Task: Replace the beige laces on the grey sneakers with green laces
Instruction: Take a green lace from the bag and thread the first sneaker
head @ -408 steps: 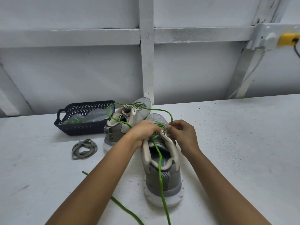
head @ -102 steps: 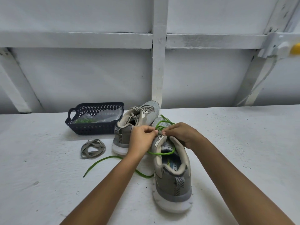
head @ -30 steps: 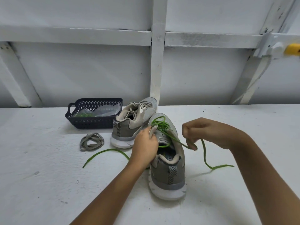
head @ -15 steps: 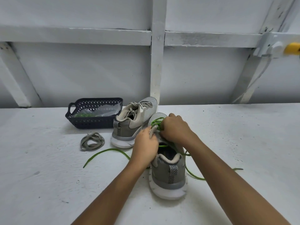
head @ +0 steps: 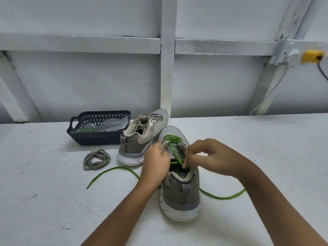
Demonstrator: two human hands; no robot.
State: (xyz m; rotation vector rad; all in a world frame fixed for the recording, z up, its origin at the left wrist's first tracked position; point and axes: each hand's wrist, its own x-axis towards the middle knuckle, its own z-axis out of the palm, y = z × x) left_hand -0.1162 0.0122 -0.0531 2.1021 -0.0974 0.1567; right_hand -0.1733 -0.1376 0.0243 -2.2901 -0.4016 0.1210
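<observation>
A grey sneaker (head: 181, 194) stands heel toward me, with a green lace (head: 173, 140) crossing its front eyelets. My left hand (head: 156, 163) grips the shoe's left eyelet flap. My right hand (head: 207, 158) pinches a strand of the green lace at the right side of the opening. Loose ends of the lace trail on the table left (head: 110, 172) and right (head: 223, 197) of the shoe. The second grey sneaker (head: 142, 137) stands behind it with beige laces (head: 152, 118) in place.
A coil of removed beige lace (head: 96, 159) lies left of the shoes. A dark plastic basket (head: 96, 137) at the back left holds a clear bag with green laces inside. A white wall with beams rises behind the white table (head: 266, 148).
My right hand has moved back from the toe-side eyelets toward the shoe's opening and now pinches a lace strand there. The right loose end lies farther out on the table.
</observation>
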